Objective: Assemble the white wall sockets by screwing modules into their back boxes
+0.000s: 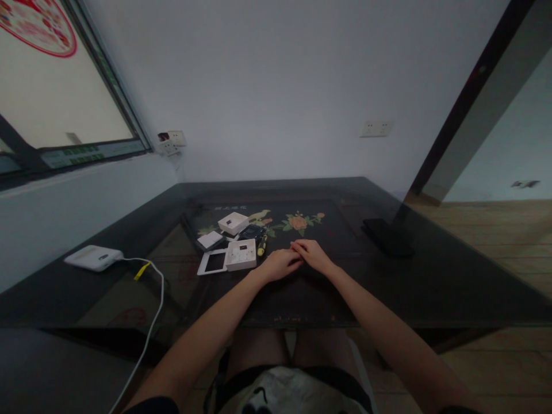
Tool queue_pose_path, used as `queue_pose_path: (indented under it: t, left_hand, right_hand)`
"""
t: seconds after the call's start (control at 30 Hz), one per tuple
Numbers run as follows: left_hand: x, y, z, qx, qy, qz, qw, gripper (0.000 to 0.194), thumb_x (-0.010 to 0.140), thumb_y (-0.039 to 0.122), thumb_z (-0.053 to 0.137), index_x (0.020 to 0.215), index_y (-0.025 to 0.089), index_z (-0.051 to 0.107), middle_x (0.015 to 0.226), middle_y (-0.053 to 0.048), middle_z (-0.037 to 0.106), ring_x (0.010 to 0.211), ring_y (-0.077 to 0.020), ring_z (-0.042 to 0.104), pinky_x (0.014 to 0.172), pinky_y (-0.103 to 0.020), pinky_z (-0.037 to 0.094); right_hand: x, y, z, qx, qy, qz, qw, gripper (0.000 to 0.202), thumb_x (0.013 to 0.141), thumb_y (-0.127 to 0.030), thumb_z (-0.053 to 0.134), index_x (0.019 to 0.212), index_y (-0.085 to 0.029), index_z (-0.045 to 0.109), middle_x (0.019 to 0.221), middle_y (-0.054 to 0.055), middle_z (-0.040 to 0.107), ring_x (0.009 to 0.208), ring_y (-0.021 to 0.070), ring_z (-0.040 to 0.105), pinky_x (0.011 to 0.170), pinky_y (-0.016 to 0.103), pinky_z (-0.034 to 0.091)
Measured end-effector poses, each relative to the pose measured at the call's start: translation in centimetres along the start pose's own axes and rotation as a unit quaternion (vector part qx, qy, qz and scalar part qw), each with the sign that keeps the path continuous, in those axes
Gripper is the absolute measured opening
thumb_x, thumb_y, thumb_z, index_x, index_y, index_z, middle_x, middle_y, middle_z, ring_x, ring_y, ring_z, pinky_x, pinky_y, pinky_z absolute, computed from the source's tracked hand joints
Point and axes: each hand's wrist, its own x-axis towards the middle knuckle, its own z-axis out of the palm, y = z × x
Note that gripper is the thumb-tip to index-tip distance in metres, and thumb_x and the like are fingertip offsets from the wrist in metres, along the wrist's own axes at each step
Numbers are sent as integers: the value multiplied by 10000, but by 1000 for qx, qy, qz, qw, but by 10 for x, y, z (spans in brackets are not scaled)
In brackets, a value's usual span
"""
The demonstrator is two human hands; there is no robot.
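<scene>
Left hand (280, 264): resting palm-down at the near side of the dark table (440, 287), fingers loosely bent, nothing visible in its grasp. Right hand (314, 255): meeting it from the other side, fingertips overlapping the left's; also without visible contents. How far either palm is closed, cannot tell. Pose reads as idle, weight on the tabletop. Clock directions taken from the hands.

White cable (161, 290), 8 o'clock: slack, running over the near edge; plugged into a white rounded device (95, 257), 9 o'clock, laid flat, probably so the lead hangs free.

Yellow-and-black screwdriver (261, 246), just beyond the left hand, between 9 and 10 o'clock: lying beside the nearer box, apparently within easy reach.

Dark flat case (388, 237), between 2 and 3 o'clock: well apart from the cluster, seemingly set aside.

Containers. Nearer white box (241, 264), 9 o'clock: upright, open; small black piece and pale parts inside, details unclear. White panel with a dark rectangle (214, 262) adjoins its left side. Small pale box (210, 240), behind the panel: contents hidden. Farther white box (233, 223), 10 o'clock: open side up, small dark item within.
</scene>
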Motion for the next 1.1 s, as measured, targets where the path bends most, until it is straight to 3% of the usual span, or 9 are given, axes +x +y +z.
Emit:
queue_pose_path:
  t: [1.1]
  left_hand:
    - [-1, 0, 2, 14, 5, 6, 1000, 253, 909, 286, 448, 1051, 199, 639, 1051, -67, 675, 960, -207, 639, 825, -284, 491]
  right_hand:
    - [-1, -1, 1, -19, -8, -2, 1000, 362, 925, -368, 403, 728, -170, 634, 722, 40, 658, 685, 160, 583, 657, 255, 391]
